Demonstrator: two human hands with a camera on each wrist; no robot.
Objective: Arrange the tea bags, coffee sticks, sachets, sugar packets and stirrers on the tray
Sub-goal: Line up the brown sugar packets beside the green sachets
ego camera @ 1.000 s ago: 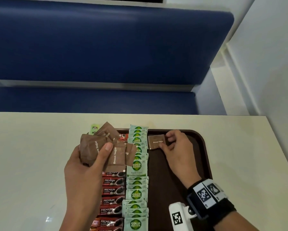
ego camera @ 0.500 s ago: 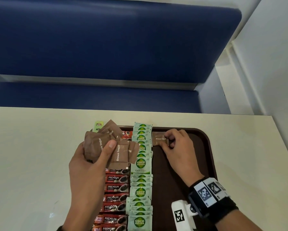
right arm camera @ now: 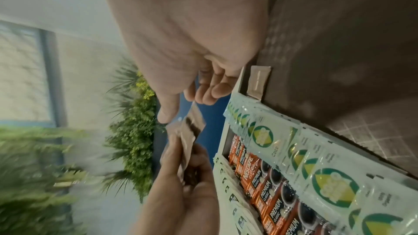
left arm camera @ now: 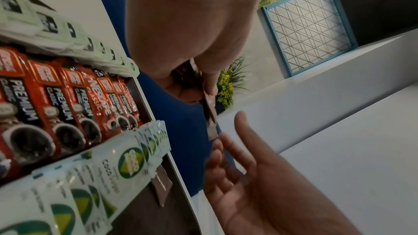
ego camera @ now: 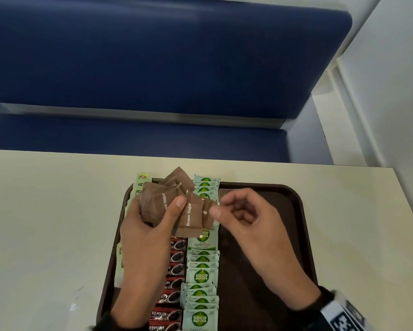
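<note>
Left hand raised, palm toward wearer, fingers curled behind fanned bundle of brown paper sugar packets, thumb pressed flat across front of bundle. Right hand just beside it, back up, fingers loosely curled, thumb and forefinger tips at right edge of bundle; whether they grip it, cannot tell. Black strap with white coded marker on right wrist. Both forearms enter from bottom edge
</note>
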